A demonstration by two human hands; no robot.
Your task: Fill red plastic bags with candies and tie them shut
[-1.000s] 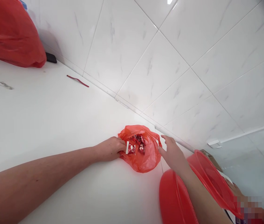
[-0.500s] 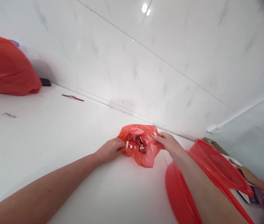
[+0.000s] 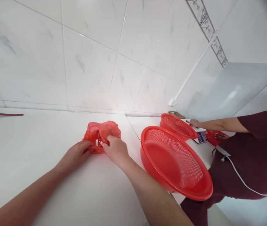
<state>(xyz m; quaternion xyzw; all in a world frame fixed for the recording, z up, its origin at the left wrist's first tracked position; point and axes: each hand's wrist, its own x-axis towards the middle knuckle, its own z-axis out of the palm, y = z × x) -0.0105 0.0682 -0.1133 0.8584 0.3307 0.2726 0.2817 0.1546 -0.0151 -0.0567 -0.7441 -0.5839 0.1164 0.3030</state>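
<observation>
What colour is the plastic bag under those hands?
Translucent red plastic bag, clearest in the head view.

i'm standing at what looks like a kitchen or food-prep room: a long white counter point(image 3: 29, 147) runs along a wall of glossy white marbled tiles point(image 3: 88, 59) with a patterned border strip point(image 3: 209, 28) higher up. two red plastic colander baskets point(image 3: 176, 157) sit on the counter beside me, and a person in a maroon top point(image 3: 253, 150) works at the far end.
</observation>
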